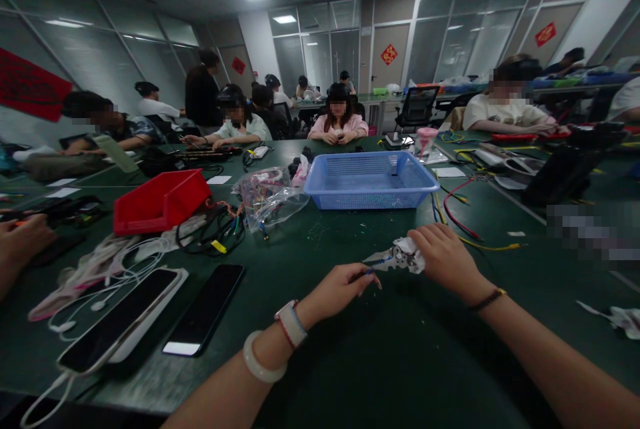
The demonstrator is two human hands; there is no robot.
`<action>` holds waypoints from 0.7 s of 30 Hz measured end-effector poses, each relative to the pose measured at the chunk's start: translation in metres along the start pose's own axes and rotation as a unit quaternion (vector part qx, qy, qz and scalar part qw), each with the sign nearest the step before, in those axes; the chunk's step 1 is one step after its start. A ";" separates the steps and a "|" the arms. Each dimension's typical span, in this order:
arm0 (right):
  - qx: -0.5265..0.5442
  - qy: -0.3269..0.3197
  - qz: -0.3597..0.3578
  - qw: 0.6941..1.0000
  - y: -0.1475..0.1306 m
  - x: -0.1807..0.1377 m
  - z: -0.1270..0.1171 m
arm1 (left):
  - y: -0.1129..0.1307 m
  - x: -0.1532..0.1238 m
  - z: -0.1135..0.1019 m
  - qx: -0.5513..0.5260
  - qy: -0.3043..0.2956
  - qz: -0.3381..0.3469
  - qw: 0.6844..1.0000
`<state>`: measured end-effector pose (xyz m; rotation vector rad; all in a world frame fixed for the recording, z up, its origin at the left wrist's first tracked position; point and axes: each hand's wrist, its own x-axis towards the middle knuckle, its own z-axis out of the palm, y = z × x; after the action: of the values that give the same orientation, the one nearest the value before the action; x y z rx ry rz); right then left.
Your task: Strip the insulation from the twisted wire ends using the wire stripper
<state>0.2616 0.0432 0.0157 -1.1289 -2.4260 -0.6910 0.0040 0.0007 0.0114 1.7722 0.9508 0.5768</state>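
My left hand (340, 290) rests on the dark green table (380, 349), fingers pinched on a thin blue wire (376, 263). That wire runs into a white wire stripper tool (400, 257) lying on the table. My right hand (445, 257) is closed over the tool's right end, gripping it. A white bangle and a watch sit on my left wrist, a dark bracelet on my right.
A blue mesh basket (370, 179) stands beyond my hands, a clear bag of wires (267, 197) and a red bin (160, 202) to its left. Two phones (165, 312) lie at the near left among earphone cables. Red and yellow wires (463, 219) trail right. Other people sit around.
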 end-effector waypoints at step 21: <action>-0.063 0.098 0.033 0.993 -0.002 -0.009 -0.001 | -0.007 0.003 0.003 -0.043 -0.005 -0.011 0.999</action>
<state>0.2654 0.0367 0.0114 -1.1261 -2.1973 -0.9015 0.0058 0.0025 0.0034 1.6845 0.9240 0.5847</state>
